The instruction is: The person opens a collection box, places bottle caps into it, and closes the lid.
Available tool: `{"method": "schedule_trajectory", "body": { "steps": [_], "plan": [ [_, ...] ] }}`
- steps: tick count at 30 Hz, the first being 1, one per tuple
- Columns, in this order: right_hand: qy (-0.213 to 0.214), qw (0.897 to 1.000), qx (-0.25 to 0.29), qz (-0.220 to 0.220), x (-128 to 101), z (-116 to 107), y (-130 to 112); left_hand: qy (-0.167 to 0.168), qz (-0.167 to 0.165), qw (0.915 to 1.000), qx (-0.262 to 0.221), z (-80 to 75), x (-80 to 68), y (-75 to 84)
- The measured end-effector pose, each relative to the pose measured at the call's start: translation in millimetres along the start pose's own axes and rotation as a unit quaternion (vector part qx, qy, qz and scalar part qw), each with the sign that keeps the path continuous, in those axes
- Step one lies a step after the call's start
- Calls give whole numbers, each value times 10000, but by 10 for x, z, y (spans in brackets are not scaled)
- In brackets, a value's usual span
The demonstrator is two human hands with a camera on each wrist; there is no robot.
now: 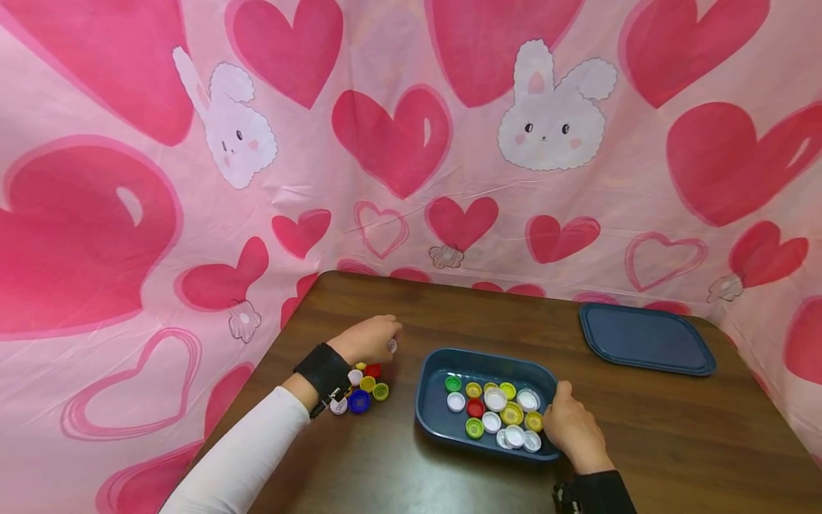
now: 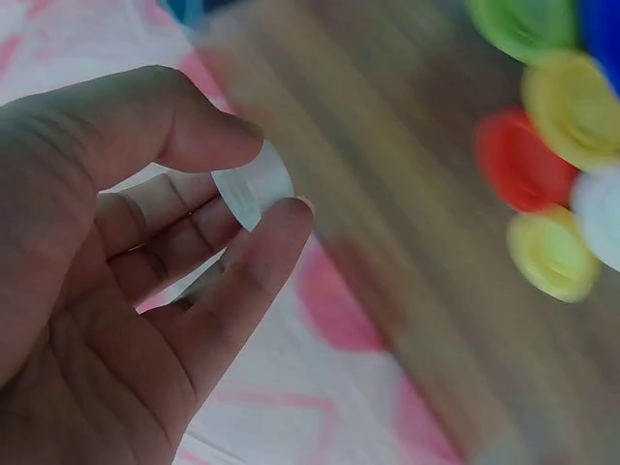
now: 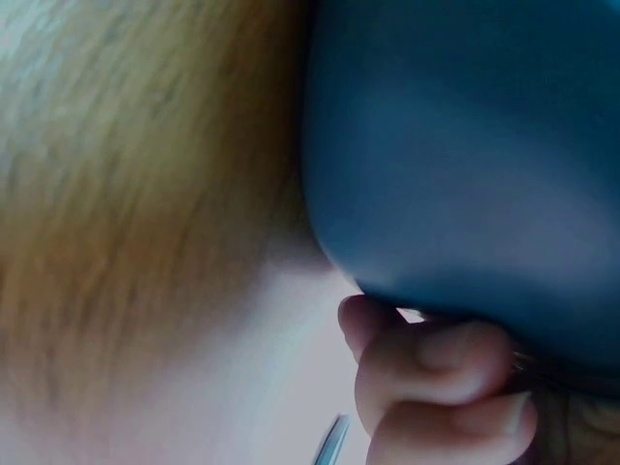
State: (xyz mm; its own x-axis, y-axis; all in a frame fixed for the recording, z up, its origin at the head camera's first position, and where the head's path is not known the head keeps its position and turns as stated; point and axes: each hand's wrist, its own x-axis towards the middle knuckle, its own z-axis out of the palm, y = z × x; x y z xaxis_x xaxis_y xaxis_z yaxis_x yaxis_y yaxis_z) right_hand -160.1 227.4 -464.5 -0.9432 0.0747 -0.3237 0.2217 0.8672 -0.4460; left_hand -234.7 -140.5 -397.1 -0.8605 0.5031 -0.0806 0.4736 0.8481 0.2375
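My left hand is raised over the table, left of the blue tray. Between thumb and index finger it pinches a white bottle cap, seen edge-on in the left wrist view. Below that wrist lies a group of loose caps, among them a blue cap, a red cap and several yellow ones. My right hand grips the right end of the deep blue tray, fingers curled at its rim. Inside the tray sit several white, yellow and green caps and a red cap.
A flat dark blue lid lies at the back right of the brown wooden table. Behind the table hangs a pink cloth with hearts and rabbits, reaching down along its back and left edges.
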Motion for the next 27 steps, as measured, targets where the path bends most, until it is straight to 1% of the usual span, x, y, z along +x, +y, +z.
{"method": "schedule_trajectory", "body": {
  "steps": [2,4,8,12,14,18,22,24,27],
  "plan": [
    [10,10000,-3,-7,-4,1,-16,-20,212,9997,110,-30,29,135],
    [30,10000,-18,-9,-7,3,-31,-115,382,9991,114,-52,50,283],
    [47,10000,-39,3,-19,3,-45,-500,749,9958,152,-68,111,590],
    [61,10000,-44,3,-24,5,-36,-835,1214,9882,430,-24,218,837],
    [85,10000,-30,15,-12,10,-29,-994,1339,9841,605,19,272,943],
    [87,10000,-16,7,-3,21,-30,-1339,1487,9761,842,122,315,1104],
    [61,10000,-4,8,-1,16,-37,-1680,1781,9637,1060,247,315,1186],
    [74,10000,-4,1,0,5,-37,-1787,1997,9556,1227,304,318,1210],
    [126,9999,-33,-65,-4,-20,-17,-1834,2229,9478,1357,360,323,1255]
  ]
}}
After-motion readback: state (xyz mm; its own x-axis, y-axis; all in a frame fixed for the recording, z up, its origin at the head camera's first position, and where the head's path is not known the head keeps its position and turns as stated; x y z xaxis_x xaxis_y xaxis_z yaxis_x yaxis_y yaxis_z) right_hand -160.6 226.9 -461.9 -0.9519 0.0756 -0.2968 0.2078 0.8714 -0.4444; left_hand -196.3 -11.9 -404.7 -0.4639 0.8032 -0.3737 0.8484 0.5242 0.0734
